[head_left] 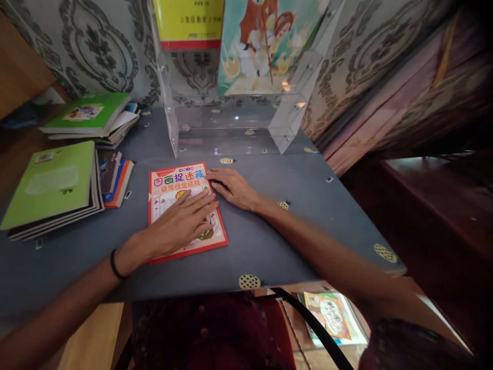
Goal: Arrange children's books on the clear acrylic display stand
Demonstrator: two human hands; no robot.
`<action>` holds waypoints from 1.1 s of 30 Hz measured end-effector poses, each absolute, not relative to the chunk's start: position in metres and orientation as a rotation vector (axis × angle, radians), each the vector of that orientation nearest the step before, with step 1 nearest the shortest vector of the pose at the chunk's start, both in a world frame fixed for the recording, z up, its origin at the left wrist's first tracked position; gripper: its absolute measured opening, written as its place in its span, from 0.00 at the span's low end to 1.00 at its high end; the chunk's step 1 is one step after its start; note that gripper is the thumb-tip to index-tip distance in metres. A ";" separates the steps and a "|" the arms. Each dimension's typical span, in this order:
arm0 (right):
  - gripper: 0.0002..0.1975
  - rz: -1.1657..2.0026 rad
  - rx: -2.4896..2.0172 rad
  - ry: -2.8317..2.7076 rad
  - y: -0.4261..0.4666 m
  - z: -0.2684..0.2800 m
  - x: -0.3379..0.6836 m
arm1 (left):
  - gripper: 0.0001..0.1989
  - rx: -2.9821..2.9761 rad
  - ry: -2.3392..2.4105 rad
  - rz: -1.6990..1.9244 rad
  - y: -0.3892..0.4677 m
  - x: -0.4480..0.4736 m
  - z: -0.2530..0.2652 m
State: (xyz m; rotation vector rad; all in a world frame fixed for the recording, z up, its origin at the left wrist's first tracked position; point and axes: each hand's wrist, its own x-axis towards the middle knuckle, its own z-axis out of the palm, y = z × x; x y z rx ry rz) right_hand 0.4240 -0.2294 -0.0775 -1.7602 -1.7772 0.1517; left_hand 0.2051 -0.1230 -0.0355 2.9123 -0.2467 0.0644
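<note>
A thin red-bordered children's book [188, 252] with colourful Chinese lettering lies closed on the blue table cover [269, 246]. My left hand [179, 223] rests flat across the middle of its cover, fingers spread, hiding part of the picture. At the book's upper right edge is my right hand [234, 189], palm down, its fingertips touching the edge and its fingers stretched out. Neither hand grips anything.
Behind the book stands a clear acrylic rack [231, 139] holding a yellow book [188, 23] and an illustrated book [269, 46]. Stacked books, a light green one [54, 180] and a green one [88, 114] on top, lie at left. Another book [333, 316] lies below the table edge.
</note>
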 end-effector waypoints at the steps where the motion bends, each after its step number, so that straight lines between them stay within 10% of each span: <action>1: 0.19 0.146 -1.754 -1.782 -0.229 -0.078 0.424 | 0.27 2.924 -0.257 0.046 -0.125 0.208 -0.038; 33: 0.17 0.063 -1.820 -1.812 -0.233 -0.073 0.418 | 0.19 2.801 -0.421 0.406 -0.146 0.174 -0.040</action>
